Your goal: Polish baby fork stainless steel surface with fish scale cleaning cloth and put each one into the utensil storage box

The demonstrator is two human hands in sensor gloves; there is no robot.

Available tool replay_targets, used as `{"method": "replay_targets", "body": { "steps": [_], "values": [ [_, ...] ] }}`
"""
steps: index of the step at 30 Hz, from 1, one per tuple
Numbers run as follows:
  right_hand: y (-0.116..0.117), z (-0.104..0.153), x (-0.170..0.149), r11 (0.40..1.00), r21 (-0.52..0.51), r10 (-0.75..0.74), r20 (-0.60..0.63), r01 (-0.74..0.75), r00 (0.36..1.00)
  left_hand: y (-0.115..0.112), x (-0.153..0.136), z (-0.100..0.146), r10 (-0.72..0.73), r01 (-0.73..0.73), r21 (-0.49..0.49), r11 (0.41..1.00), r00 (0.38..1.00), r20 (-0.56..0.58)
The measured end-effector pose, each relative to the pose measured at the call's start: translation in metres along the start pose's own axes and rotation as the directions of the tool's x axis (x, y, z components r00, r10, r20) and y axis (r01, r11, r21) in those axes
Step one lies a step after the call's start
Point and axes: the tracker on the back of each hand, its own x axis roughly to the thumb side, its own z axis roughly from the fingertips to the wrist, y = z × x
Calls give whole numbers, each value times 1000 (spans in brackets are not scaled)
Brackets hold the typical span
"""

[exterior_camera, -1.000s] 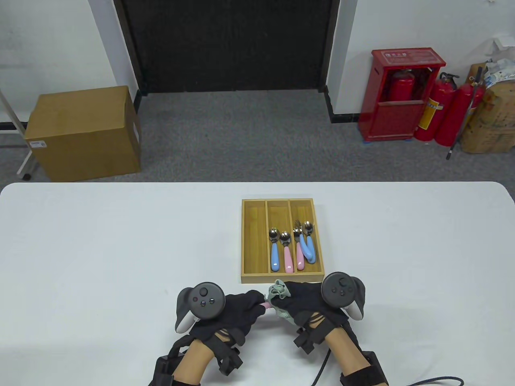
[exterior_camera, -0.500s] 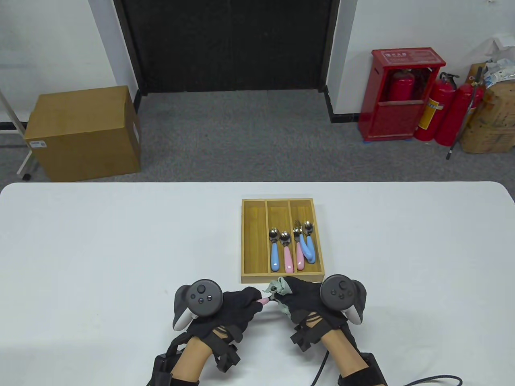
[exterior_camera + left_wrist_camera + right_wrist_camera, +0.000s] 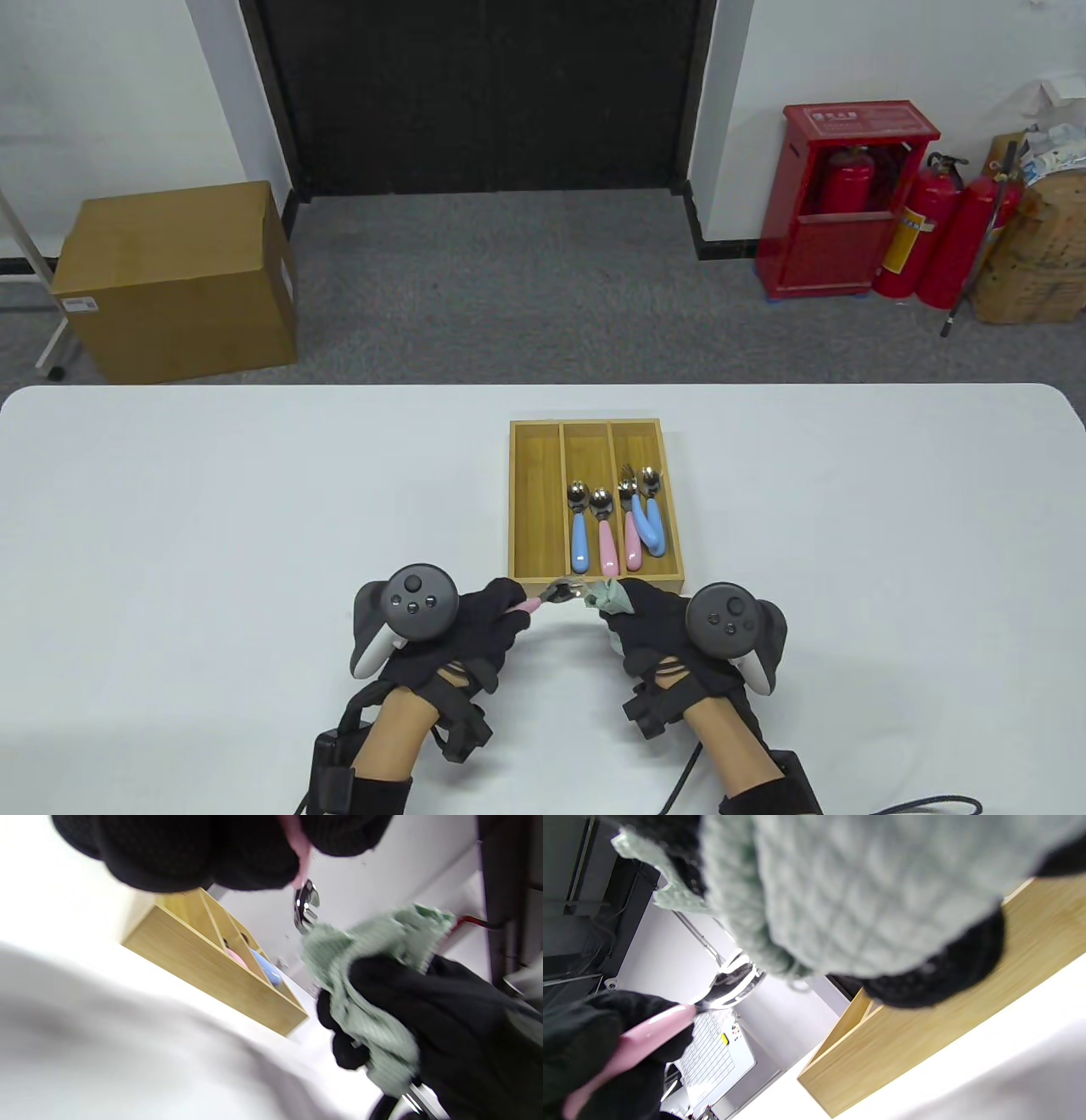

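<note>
On the white table point(image 3: 212, 509), the wooden box point(image 3: 534, 509) holds five utensils point(image 3: 612, 522).

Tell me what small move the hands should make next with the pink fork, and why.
Probably the left hand carries the pink-handled fork forward into the storage box: its steel head is now bare of the cloth, which the right hand holds bunched beside it.

Both hands wear black knit gloves, the left hand point(image 3: 475, 632) and right hand point(image 3: 657, 628) each topped by a dark grey round tracker with small buttons. Black straps wrap bare forearms; a black cable point(image 3: 679, 785) trails from the right wrist.
</note>
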Motion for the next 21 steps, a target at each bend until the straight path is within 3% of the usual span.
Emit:
{"method": "replay_targets", "body": {
  "steps": [5,9,21],
  "values": [
    [0,0,-4,1000,4,-9,-19,9,1000,19,4,-20,-168,176,27,984,967,-191],
    [0,1,-5,1000,15,-4,-28,4,1000,22,8,-39,-178,195,35,980,944,-277],
    [4,-1,-12,998,44,-33,-62,35,998,-8,12,-89,-153,225,153,962,912,-380]
  ]
}}
